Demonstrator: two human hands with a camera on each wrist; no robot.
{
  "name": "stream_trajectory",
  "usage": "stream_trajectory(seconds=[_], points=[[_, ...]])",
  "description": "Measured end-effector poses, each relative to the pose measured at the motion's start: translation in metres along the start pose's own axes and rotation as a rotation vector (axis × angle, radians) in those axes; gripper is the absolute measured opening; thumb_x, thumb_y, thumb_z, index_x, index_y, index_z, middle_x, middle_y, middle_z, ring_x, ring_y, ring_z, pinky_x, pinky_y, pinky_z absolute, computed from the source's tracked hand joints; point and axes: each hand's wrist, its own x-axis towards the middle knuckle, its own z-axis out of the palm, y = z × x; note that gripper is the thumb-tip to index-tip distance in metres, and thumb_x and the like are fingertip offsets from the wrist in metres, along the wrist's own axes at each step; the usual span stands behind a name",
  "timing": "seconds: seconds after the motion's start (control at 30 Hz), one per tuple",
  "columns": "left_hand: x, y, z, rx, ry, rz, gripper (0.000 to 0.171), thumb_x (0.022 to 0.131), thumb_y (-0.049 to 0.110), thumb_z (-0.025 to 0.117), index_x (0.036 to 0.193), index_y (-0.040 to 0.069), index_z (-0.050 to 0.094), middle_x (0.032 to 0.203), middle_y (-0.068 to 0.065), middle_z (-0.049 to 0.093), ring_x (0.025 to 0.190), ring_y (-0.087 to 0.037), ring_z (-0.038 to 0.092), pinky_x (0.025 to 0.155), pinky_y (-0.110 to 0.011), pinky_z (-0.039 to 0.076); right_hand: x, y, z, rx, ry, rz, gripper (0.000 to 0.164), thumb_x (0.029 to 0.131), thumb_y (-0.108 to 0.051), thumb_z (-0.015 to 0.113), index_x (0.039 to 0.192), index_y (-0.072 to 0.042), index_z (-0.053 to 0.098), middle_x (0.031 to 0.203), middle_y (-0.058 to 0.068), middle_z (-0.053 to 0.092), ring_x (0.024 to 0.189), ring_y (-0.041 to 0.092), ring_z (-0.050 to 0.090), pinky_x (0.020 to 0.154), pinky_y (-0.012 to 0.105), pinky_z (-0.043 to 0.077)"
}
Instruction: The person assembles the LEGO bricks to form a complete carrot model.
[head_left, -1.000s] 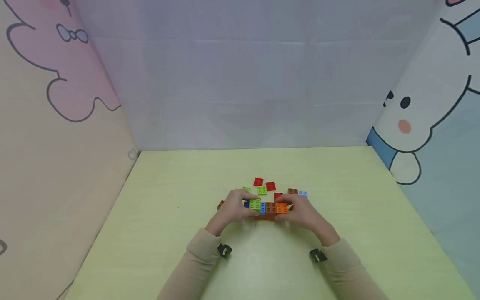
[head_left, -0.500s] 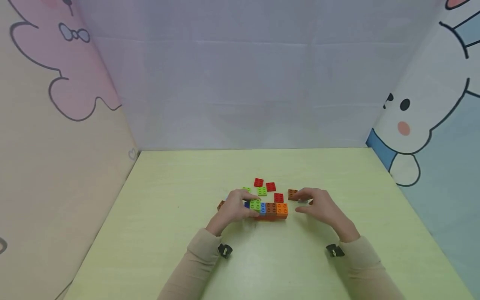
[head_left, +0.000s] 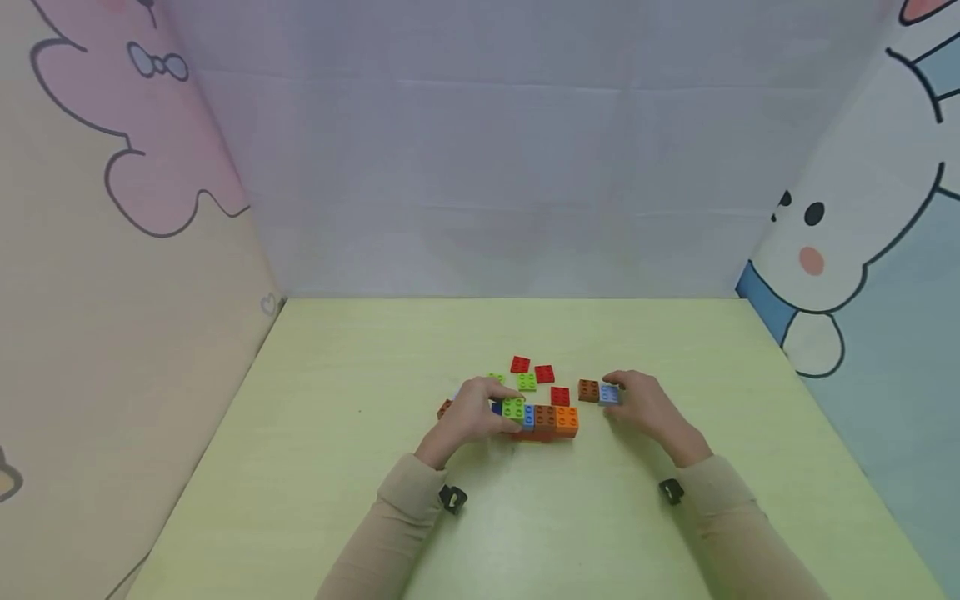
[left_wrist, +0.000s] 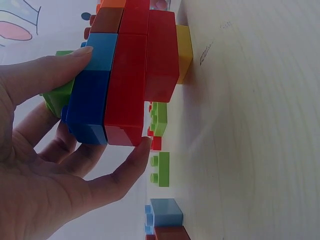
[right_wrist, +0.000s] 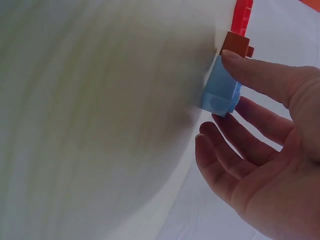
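Observation:
A stepped block of toy building bricks [head_left: 545, 421] is in my left hand [head_left: 474, 410]. In the left wrist view its layers show: a green brick [left_wrist: 60, 97] on top, then a row with a dark blue brick [left_wrist: 87, 107], light blue, brown and orange, then red bricks [left_wrist: 126, 85], and a yellow brick [left_wrist: 184, 52] lowest. My left thumb presses the row's side, with the fingers round the far side and end. My right hand [head_left: 647, 406] pinches a light blue brick [right_wrist: 220, 82] between thumb and fingers. That brick sits against a brown brick [right_wrist: 234, 44] on the table.
Behind the block lie three red bricks [head_left: 560, 396] and some green bricks [head_left: 527, 382]. Left of my left hand, a brown brick [head_left: 445, 408] and a light blue brick [left_wrist: 166, 212] are partly hidden. The pale table [head_left: 360, 350] ends at a grey back panel [head_left: 480, 192].
My right hand has let go of the orange end of the block, moved right and taken hold of the light blue brick. My left hand stays on the block.

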Motion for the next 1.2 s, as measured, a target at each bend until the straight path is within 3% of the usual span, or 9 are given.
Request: stream_trajectory(seconds=[0.23, 0.5, 0.77, 1.03, 1.2], points=[[-0.002, -0.002, 0.004, -0.015, -0.006, -0.001, 0.042, 0.071, 0.016, 0.085, 0.111, 0.019, 0.073, 0.132, -0.015, 0.054, 0.122, -0.029, 0.044, 0.088, -0.04, 0.045, -0.002, 0.005, 0.005, -0.039, 0.006, -0.023, 0.038, 0.077, -0.005, 0.076, 0.112, 0.007, 0.064, 0.108, 0.022, 0.063, 0.098, 0.037, 0.058, 0.086, 0.05, 0.045], [-0.003, -0.003, 0.006, -0.028, 0.009, -0.016, 0.041, 0.07, 0.016, 0.086, 0.109, 0.02, 0.074, 0.131, -0.013, 0.054, 0.122, -0.029, 0.044, 0.092, -0.042, 0.042, -0.01, -0.006, -0.011, 0.028, 0.046, -0.029, 0.036, 0.081, -0.005, 0.073, 0.114, 0.005, 0.064, 0.108, 0.019, 0.064, 0.097, 0.035, 0.059, 0.081, 0.049, 0.048], [-0.004, -0.005, 0.008, -0.028, 0.003, -0.041, 0.041, 0.071, 0.018, 0.085, 0.11, 0.021, 0.074, 0.132, -0.014, 0.053, 0.123, -0.029, 0.043, 0.095, -0.045, 0.04, -0.015, -0.032, -0.02, 0.083, 0.061, -0.073, 0.037, 0.082, -0.011, 0.075, 0.115, 0.0, 0.065, 0.11, 0.013, 0.065, 0.096, 0.029, 0.061, 0.078, 0.044, 0.05], [-0.005, -0.005, 0.008, -0.018, 0.004, -0.047, 0.04, 0.072, 0.018, 0.085, 0.11, 0.022, 0.074, 0.128, -0.008, 0.056, 0.119, -0.026, 0.044, 0.094, -0.044, 0.041, -0.022, -0.065, -0.015, 0.128, 0.053, -0.194, 0.035, 0.08, -0.015, 0.078, 0.111, -0.002, 0.068, 0.103, 0.005, 0.066, 0.087, 0.023, 0.061, 0.075, 0.043, 0.051], [-0.004, -0.004, 0.008, -0.012, 0.006, -0.03, 0.039, 0.072, 0.017, 0.085, 0.109, 0.021, 0.074, 0.123, -0.005, 0.059, 0.115, -0.024, 0.047, 0.093, -0.042, 0.041, -0.025, -0.076, -0.008, 0.148, 0.029, -0.226, 0.034, 0.08, -0.013, 0.078, 0.111, -0.003, 0.068, 0.106, 0.004, 0.065, 0.088, 0.021, 0.062, 0.076, 0.044, 0.051]])
